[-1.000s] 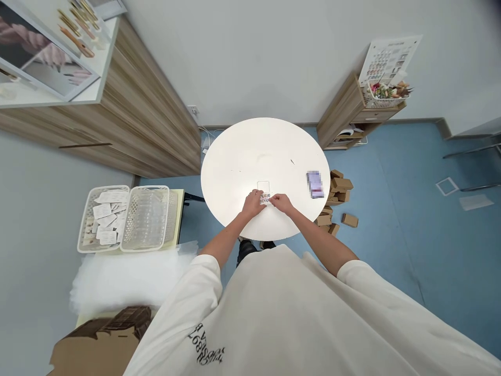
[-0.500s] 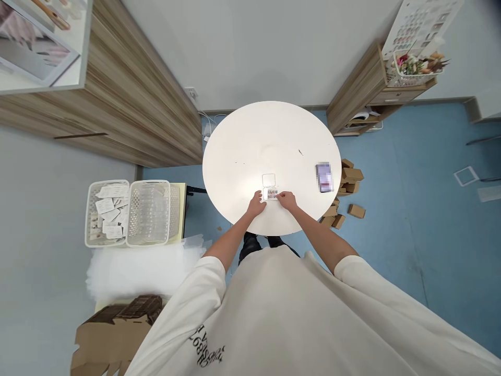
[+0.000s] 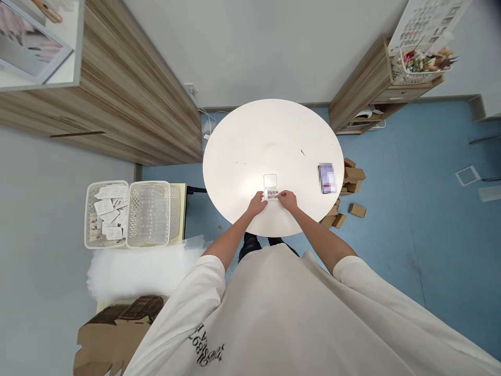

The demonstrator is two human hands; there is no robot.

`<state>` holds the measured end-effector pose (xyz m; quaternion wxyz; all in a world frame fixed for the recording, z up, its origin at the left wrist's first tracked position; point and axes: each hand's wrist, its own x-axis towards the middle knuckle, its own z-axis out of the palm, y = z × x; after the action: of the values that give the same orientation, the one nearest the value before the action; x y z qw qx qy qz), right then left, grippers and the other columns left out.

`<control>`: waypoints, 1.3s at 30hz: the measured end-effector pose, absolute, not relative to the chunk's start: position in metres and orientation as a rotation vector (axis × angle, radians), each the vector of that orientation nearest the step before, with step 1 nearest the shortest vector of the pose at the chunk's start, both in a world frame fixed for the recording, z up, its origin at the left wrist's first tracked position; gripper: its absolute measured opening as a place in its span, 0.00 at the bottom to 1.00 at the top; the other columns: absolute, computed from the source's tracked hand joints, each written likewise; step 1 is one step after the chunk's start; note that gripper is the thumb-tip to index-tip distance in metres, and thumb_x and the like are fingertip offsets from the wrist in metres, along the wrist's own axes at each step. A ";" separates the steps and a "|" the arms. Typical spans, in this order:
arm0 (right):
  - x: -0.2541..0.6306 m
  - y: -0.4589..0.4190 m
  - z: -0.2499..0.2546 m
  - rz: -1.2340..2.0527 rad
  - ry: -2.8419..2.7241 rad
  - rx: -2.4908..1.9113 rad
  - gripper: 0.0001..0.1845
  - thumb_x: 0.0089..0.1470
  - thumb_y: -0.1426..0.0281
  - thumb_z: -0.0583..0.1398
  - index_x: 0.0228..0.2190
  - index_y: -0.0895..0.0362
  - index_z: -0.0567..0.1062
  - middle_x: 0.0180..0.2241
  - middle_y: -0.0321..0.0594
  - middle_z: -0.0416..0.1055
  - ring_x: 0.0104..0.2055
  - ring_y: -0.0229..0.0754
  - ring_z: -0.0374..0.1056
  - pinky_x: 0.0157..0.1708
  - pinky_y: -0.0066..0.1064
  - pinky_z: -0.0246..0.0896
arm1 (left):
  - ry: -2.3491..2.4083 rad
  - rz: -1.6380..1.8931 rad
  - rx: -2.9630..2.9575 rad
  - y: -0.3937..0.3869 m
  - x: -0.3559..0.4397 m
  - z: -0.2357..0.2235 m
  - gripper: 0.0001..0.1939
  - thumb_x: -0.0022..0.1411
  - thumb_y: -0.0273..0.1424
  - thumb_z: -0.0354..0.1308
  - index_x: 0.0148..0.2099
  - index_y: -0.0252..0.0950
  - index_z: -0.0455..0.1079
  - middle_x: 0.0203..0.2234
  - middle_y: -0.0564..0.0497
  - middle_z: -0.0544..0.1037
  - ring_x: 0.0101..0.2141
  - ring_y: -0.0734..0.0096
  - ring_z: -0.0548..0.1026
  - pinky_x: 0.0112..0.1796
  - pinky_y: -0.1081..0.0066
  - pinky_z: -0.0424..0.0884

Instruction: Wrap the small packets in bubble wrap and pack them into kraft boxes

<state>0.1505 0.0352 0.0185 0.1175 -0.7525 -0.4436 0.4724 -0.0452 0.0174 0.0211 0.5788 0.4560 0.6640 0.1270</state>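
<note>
A small clear plastic case lies on the white oval table near its front edge, its lid tipped open toward the far side. Rows of tiny colourful pieces, which look like press-on nails, sit in its near half. My left hand steadies the case at the left, thumb at the lower corner and fingers curled by the side. At the right edge of the case, my right hand has its fingertips pinched together over the pieces. Whatever is between those fingertips is too small to make out.
A purple packet lies on the table to the right. Small cardboard boxes are heaped on the floor beyond it. At left stand white baskets of clear cases and cards, near flattened cardboard. Wooden cabinets flank the table.
The view has shifted slightly. Both hands stay at the case, and my right fingertips have shifted only a little at its right edge.
</note>
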 end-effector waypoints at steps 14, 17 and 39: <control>0.149 0.052 0.018 1.344 -1.288 -2.108 0.14 0.48 0.73 0.57 0.36 0.53 0.78 0.40 0.39 0.78 0.45 0.43 0.73 0.50 0.36 0.67 | 1.587 0.317 1.062 0.040 -0.043 0.024 0.30 0.60 0.27 0.60 0.64 0.37 0.60 0.61 0.39 0.69 0.57 0.58 0.71 0.54 0.62 0.68; 0.149 0.066 0.016 1.387 -1.201 -1.986 0.19 0.47 0.73 0.57 0.43 0.54 0.77 0.49 0.41 0.76 0.51 0.43 0.72 0.55 0.37 0.65 | 1.618 0.400 1.046 0.055 -0.041 0.020 0.31 0.59 0.26 0.59 0.64 0.38 0.60 0.63 0.40 0.68 0.58 0.59 0.71 0.56 0.61 0.67; 0.140 0.079 0.045 1.659 -0.970 -1.735 0.42 0.44 0.69 0.62 0.63 0.53 0.63 0.59 0.48 0.67 0.57 0.50 0.68 0.56 0.44 0.67 | 1.509 0.525 1.001 0.084 -0.044 0.035 0.34 0.55 0.22 0.56 0.65 0.36 0.64 0.54 0.42 0.73 0.53 0.60 0.74 0.50 0.64 0.73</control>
<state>0.1401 0.0788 0.0452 0.2730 -0.6446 -0.3604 0.6165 -0.0436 0.0839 0.0349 0.5877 0.4297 0.6475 0.2252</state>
